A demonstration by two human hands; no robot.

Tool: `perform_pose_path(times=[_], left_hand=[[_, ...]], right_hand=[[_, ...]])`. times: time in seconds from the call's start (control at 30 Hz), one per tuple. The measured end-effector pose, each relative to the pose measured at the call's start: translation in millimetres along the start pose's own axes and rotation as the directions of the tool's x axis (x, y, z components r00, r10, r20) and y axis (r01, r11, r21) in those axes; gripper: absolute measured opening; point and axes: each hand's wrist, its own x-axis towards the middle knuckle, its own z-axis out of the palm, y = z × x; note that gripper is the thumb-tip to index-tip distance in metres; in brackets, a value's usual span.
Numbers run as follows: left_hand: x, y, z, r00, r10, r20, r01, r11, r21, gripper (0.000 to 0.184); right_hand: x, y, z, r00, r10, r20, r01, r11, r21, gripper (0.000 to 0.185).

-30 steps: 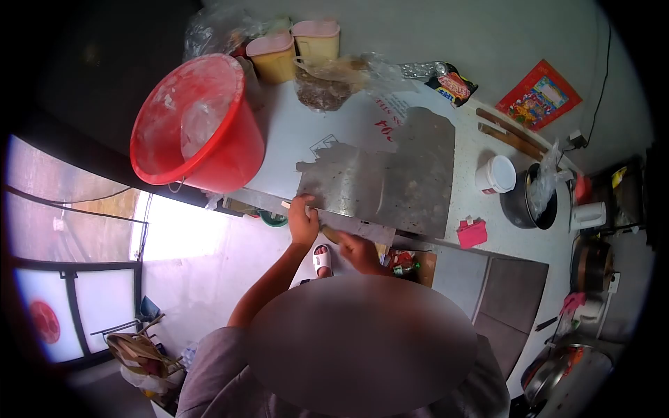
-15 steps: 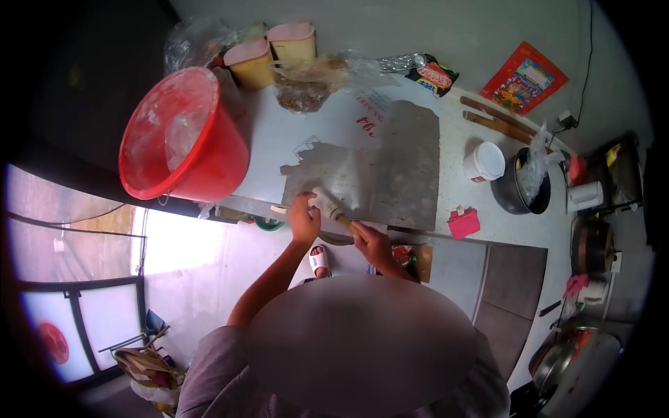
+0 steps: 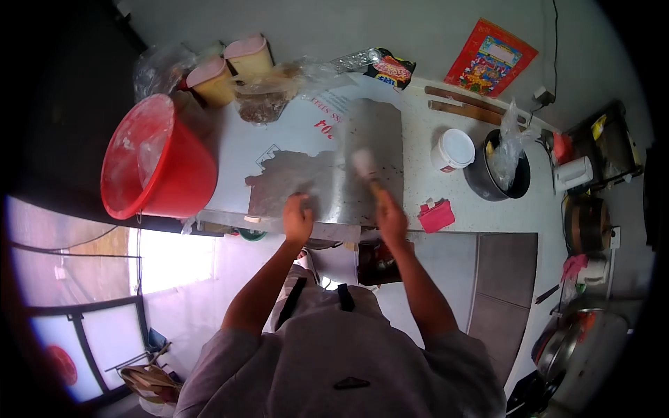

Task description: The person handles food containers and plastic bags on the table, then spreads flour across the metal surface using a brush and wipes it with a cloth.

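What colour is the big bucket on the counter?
The bucket is red, with whitish smears inside; the head view shows it best.

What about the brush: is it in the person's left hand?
No, the right hand holds the brush, and the left hand is apart from it.

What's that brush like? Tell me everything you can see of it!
The brush has a whitish head and a brown handle that looks wooden. The right hand grips the handle, hiding part. It slants, head pointing away from the person, over the grey, metal-looking sheet. It's blurry, so I can't tell if it touches the sheet.
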Motion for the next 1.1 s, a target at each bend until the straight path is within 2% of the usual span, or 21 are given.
perform_pose_path(times=[0.07, 0.13, 0.23, 0.27, 0.37, 0.4, 0.5, 0.6, 0.67, 0.77, 0.83, 0.93, 1.0, 1.07, 1.1], left_hand=[[11, -6, 6, 0.99, 0.044, 0.137, -0.054, 0.996, 0.071, 0.037], [30, -26, 20, 0.964, 0.076, 0.256, -0.106, 0.988, 0.108, 0.045], [63, -53, 38, 0.956, 0.171, 0.237, -0.202, 0.972, 0.116, 0.044], [73, -64, 36, 0.918, 0.161, 0.362, -0.221, 0.967, 0.13, 0.053], [99, -75, 28, 0.842, 0.136, 0.523, -0.302, 0.921, 0.246, 0.066], [108, -83, 27, 0.791, 0.077, 0.607, -0.307, 0.908, 0.284, 0.075], [124, -96, 20, 0.789, 0.089, 0.608, -0.341, 0.887, 0.312, 0.075], [134, -104, 17, 0.792, 0.01, 0.611, -0.267, 0.905, 0.332, 0.076], [135, -112, 17, 0.802, 0.082, 0.592, -0.328, 0.888, 0.322, 0.074], [140, -111, 18, 0.813, 0.121, 0.569, -0.359, 0.875, 0.326, 0.068], [140, -107, 19, 0.831, 0.122, 0.542, -0.333, 0.891, 0.31, 0.065], [150, -100, 31, 0.865, 0.143, 0.481, -0.297, 0.919, 0.26, 0.063], [154, -93, 38, 0.867, 0.166, 0.469, -0.312, 0.916, 0.251, 0.064], [159, -82, 42, 0.85, 0.169, 0.499, -0.323, 0.915, 0.24, 0.067], [161, -77, 43, 0.841, 0.169, 0.514, -0.328, 0.915, 0.236, 0.068]], right_hand=[[-13, -15, 21, 0.974, -0.094, 0.208, 0.1, 0.995, -0.016, 0.036], [-16, -17, 31, 0.969, -0.095, 0.227, 0.109, 0.993, -0.052, 0.037], [-8, -31, 40, 0.979, -0.079, 0.189, 0.094, 0.993, -0.07, 0.04], [-4, -34, 45, 0.981, -0.092, 0.172, 0.106, 0.992, -0.075, 0.04], [2, -53, 66, 0.985, -0.078, 0.156, 0.09, 0.993, -0.077, 0.039], [9, -61, 72, 0.988, -0.069, 0.142, 0.08, 0.994, -0.073, 0.038], [23, -87, 84, 0.992, -0.057, 0.113, 0.066, 0.995, -0.081, 0.047], [32, -86, 102, 0.962, 0.026, 0.27, 0.055, 0.956, -0.288, 0.047], [39, -57, 113, 0.969, 0.099, 0.227, -0.005, 0.924, -0.383, 0.046], [71, -52, 70, 0.924, 0.336, 0.181, -0.219, 0.854, -0.472, 0.047], [86, -30, 41, 0.928, 0.371, -0.04, -0.349, 0.826, -0.443, 0.048], [100, -24, 35, 0.919, 0.356, -0.166, -0.393, 0.843, -0.368, 0.049], [101, -38, 60, 0.968, 0.223, -0.118, -0.242, 0.953, -0.182, 0.049], [106, -59, 85, 0.968, 0.198, 0.154, -0.145, 0.943, -0.299, 0.049], [105, -59, 94, 0.977, 0.169, 0.131, -0.129, 0.955, -0.266, 0.048]])
